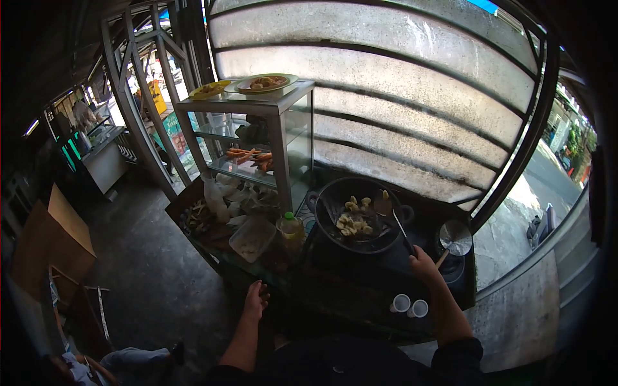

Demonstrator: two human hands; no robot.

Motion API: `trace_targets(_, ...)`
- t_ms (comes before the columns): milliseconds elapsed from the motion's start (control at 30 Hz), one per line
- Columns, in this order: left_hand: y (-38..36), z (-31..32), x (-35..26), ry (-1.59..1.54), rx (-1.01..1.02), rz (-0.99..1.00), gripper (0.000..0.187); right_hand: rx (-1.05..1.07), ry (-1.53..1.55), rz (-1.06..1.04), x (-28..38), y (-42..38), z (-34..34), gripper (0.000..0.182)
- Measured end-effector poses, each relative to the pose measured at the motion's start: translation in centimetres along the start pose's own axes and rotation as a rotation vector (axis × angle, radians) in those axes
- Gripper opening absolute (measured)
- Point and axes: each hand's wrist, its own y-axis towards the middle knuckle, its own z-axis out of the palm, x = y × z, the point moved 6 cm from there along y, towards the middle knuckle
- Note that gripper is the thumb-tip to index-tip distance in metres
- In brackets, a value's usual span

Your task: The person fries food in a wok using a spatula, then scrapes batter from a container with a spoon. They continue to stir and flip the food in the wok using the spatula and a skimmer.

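Observation:
A black wok [362,217] sits on the dark stall counter with several pale fried pieces in it. My right hand [422,262] grips the handle of a long metal spatula [400,228] whose blade reaches into the wok. My left hand [255,300] rests on the near edge of the counter, fingers spread and holding nothing. A bottle of yellow oil with a green cap [291,231] stands left of the wok.
A glass display case [278,138] with fried food and plates on top stands at the back left. A clear plastic tub [252,238], plastic bags, a metal skimmer [456,238] and two small white cups [409,305] sit around. A frosted awning curves behind.

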Motion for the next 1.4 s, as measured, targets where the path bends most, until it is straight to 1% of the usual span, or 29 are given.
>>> trace_targets(67, -0.3, -0.1, 0.3, -0.006, -0.004, 0.005, 0.032, -0.081, -0.114, -0.017, -0.7, 1.3, -0.4, 0.049)
trace_targets(100, -0.6, -0.3, 0.5, -0.003, -0.020, -0.006, 0.033, -0.081, -0.114, -0.024, -1.2, 1.7, -0.1, 0.049)
trace_targets(167, -1.0, -0.7, 0.7, -0.005, -0.038, -0.010, 0.033, 0.055, 0.189, 0.230, -3.3, 2.1, 1.4, 0.051)
trace_targets(200, -1.1, -0.9, 0.8, -0.009, -0.044, -0.010, 0.033, 0.058, 0.188, 0.221, -1.7, 1.6, 1.4, 0.051)
trace_targets(267, -1.4, -1.4, 0.8, -0.019, -0.057, -0.005, 0.033, 0.178, 0.619, 0.407, 0.8, -0.4, 2.7, 0.032)
trace_targets(300, -1.5, -1.6, 0.7, -0.013, -0.063, 0.002, 0.033, 0.224, 0.730, 0.425, 1.4, -0.8, 3.3, 0.021)
trace_targets(333, -1.7, -1.7, 0.6, -0.006, -0.068, 0.007, 0.033, 0.229, 0.728, 0.421, 1.7, -0.8, 3.7, 0.021)
trace_targets(400, -2.4, -1.6, 0.1, -0.012, -0.073, 0.020, 0.032, 0.226, 1.056, 0.661, 1.5, -1.2, 5.4, 0.015)
trace_targets(433, -2.6, -1.5, -0.1, -0.015, -0.075, 0.030, 0.032, 0.230, 1.054, 0.657, 1.6, -0.9, 5.8, 0.015)
trace_targets(500, -2.7, -1.6, 0.0, -0.016, -0.073, 0.044, 0.031, 0.325, 1.236, 0.710, 2.0, -0.6, 7.2, 0.012)
trace_targets(533, -2.7, -1.6, 0.0, -0.013, -0.068, 0.054, 0.031, 0.328, 1.234, 0.708, 1.9, -0.1, 7.5, 0.012)
trace_targets(600, -2.7, -1.4, 0.2, -0.023, -0.054, 0.063, 0.030, 0.399, 1.463, 0.790, 2.9, 0.0, 8.5, 0.006)
trace_targets(633, -2.7, -1.3, 0.2, -0.031, -0.037, 0.072, 0.030, 0.402, 1.462, 0.789, 3.0, -0.2, 8.7, 0.006)
trace_targets(700, -2.8, -1.1, 0.3, -0.033, -0.032, 0.080, 0.028, 0.401, 1.265, 0.575, 3.8, -0.4, 8.3, 0.010)
trace_targets(733, -2.9, -1.1, 0.2, -0.035, -0.027, 0.086, 0.026, 0.406, 1.262, 0.572, 3.9, -0.7, 8.2, 0.010)
trace_targets(800, -3.0, -1.1, 0.1, -0.031, -0.039, 0.103, 0.024, 0.380, 1.116, 0.446, 4.2, -0.9, 7.4, 0.016)
trace_targets(933, -3.1, -1.3, 0.1, 0.012, -0.083, 0.128, 0.023, 0.404, 1.051, 0.381, 4.5, -1.2, 4.7, 0.021)
trace_targets(1000, -3.0, -1.2, 0.0, 0.022, -0.102, 0.135, 0.024, 0.334, 0.951, 0.352, 4.4, -1.0, 3.4, 0.027)
trace_targets(1033, -3.0, -1.3, -0.1, 0.032, -0.121, 0.142, 0.026, 0.334, 0.904, 0.333, 4.6, -1.1, 2.7, 0.032)
trace_targets(1067, -2.9, -1.2, -0.1, 0.033, -0.119, 0.143, 0.026, 0.331, 0.905, 0.332, 4.5, -1.0, 2.3, 0.032)
trace_targets(1133, -2.9, -1.1, -0.2, 0.058, -0.117, 0.165, 0.029, 0.259, 0.778, 0.286, 3.9, -0.6, 1.3, 0.037)
trace_targets(1167, -2.7, -1.1, -0.2, 0.060, -0.114, 0.165, 0.029, 0.257, 0.780, 0.286, 3.2, -0.3, 1.2, 0.037)
trace_targets(1233, -2.3, -1.1, -0.1, 0.088, -0.116, 0.154, 0.031, 0.132, 0.448, 0.110, 1.0, 0.8, 1.0, 0.040)
trace_targets(1267, -2.4, -0.9, -0.1, 0.096, -0.111, 0.150, 0.031, 0.126, 0.452, 0.118, -0.8, 1.3, 1.6, 0.040)
trace_targets(1367, -3.0, 0.2, -0.8, 0.078, -0.124, 0.174, 0.030, 0.059, 0.162, -0.040, -6.5, 3.8, 3.7, 0.046)
trace_targets(1400, -3.1, 0.8, -0.8, 0.059, -0.079, 0.171, 0.028, 0.039, 0.064, -0.091, -7.8, 4.3, 4.2, 0.047)
